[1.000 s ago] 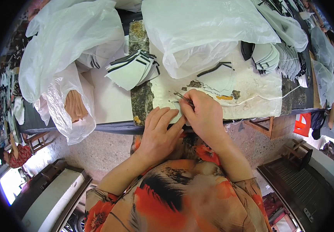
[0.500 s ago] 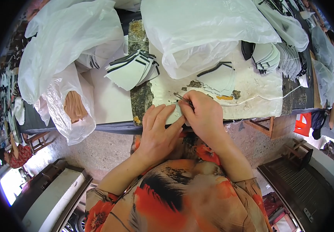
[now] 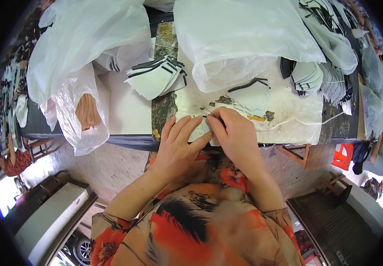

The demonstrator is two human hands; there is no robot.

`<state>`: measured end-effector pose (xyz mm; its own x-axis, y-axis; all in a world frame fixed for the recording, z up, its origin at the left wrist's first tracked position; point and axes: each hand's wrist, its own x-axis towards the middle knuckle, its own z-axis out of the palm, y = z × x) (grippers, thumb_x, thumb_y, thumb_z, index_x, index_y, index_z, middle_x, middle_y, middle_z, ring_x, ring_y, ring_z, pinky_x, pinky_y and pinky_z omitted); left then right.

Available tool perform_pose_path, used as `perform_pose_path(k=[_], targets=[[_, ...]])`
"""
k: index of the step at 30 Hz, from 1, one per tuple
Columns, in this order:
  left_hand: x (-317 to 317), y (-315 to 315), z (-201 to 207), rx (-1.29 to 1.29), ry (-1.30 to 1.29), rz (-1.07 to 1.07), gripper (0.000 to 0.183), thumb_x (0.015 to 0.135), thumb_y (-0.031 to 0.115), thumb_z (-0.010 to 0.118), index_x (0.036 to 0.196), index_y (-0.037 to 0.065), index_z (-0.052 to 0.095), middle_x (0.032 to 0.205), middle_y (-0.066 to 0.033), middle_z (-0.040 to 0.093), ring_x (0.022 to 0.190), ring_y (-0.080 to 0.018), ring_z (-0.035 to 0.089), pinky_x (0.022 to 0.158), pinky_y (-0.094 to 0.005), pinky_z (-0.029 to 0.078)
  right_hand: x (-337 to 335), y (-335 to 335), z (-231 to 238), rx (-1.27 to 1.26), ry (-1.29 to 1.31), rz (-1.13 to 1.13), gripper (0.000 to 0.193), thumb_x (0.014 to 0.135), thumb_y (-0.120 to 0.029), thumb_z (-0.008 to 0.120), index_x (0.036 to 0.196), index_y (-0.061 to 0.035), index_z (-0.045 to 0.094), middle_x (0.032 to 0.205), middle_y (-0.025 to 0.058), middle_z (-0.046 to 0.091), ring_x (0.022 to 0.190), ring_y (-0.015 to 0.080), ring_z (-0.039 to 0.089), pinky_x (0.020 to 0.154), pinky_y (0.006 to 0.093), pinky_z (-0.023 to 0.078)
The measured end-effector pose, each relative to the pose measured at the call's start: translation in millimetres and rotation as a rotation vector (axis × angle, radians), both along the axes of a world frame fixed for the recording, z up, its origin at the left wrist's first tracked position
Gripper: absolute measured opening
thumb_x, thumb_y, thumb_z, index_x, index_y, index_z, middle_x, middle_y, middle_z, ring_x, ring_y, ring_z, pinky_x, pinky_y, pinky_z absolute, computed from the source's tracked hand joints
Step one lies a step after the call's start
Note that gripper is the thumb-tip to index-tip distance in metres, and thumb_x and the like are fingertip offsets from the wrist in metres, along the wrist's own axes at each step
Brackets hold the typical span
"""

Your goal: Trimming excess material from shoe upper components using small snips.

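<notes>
We are in a small piecework workshop, the sort where cut parts are trimmed and assembled by hand. Our surface point(image 3: 134, 106) is a stained, worn bench covered with white sheeting, and it carries stacks of identical white pieces edged in black point(image 3: 158, 76), with more stacks point(image 3: 309, 75) fanned out to our right. Large clear plastic bags point(image 3: 240, 40) of stock are heaped along the back, another bag point(image 3: 83, 53) sagging over the left edge. Rough wooden stools point(image 3: 38, 146) stand on a bare concrete floor point(image 3: 111, 164), and other workers point(image 3: 12, 162) sit at the margins on both sides.
</notes>
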<state>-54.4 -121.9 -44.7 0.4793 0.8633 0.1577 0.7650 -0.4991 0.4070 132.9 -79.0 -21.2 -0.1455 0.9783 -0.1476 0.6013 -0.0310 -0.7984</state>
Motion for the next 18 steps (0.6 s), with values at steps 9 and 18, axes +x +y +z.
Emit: perform_pose_path(k=[9, 18], targets=[[5.5, -2.9, 6.1, -0.057, -0.016, 0.084, 0.036, 0.086, 0.014, 0.068, 0.12, 0.026, 0.073, 0.145, -0.0147, 0.052, 0.136, -0.0378, 0.047, 0.118, -0.0588, 0.033, 14.7, 8.9, 3.9, -0.106, 0.055, 0.06, 0.018, 0.094, -0.021, 0.069, 0.093, -0.0024, 0.066, 0.09, 0.0167, 0.07, 0.078, 0.0346, 0.069, 0.069, 0.0426, 0.053], [11.4, -14.4, 6.0, -0.067, -0.036, 0.197, 0.037, 0.083, 0.014, 0.072, 0.118, 0.026, 0.076, 0.147, -0.0181, 0.048, 0.14, -0.041, 0.042, 0.119, -0.0597, 0.031, 19.8, 19.1, 7.3, -0.25, 0.262, 0.105, 0.018, 0.093, -0.021, 0.069, 0.094, -0.0034, 0.069, 0.086, 0.014, 0.071, 0.075, 0.0325, 0.069, 0.067, 0.0405, 0.052]])
